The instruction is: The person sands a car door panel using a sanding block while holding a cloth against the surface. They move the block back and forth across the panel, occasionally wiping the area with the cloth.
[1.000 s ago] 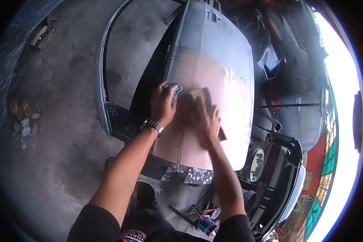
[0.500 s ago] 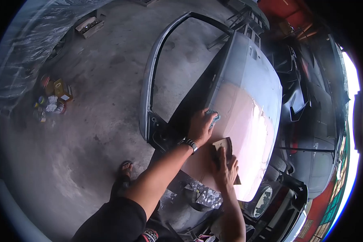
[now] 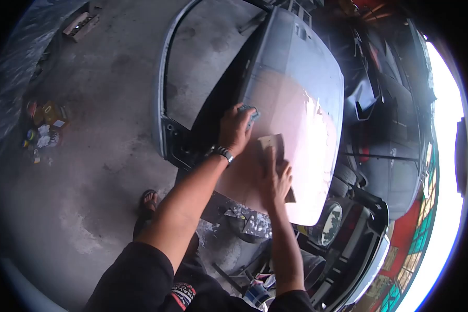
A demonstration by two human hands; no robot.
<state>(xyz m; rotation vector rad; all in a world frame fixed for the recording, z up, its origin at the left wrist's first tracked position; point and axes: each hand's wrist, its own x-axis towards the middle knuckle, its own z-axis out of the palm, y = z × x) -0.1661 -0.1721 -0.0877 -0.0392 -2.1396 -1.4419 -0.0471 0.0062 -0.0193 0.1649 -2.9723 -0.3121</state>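
Observation:
A car door (image 3: 301, 57) lies flat, grey at its far end and coated in pinkish filler or primer across the near half. At the panel's left edge my left hand (image 3: 235, 130), a watch on its wrist, is closed around a crumpled blue-green cloth or sponge (image 3: 253, 116). My right hand (image 3: 275, 179) presses a brown piece of sandpaper (image 3: 280, 145) against the pink area, fingers stretched along it. The paper's far end and its lower right corner stick out from under the hand.
Left of the door, the concrete floor (image 3: 104, 130) holds a cluster of cans and boxes (image 3: 49, 117). A box of small parts (image 3: 81, 26) sits farther back. Dark car parts (image 3: 364, 99) crowd the right side. Beneath the door's near end is a paint-spattered support (image 3: 257, 223).
The camera view has shifted, so the door and both hands appear higher and farther left. Each hand keeps its hold, at much the same place on the panel.

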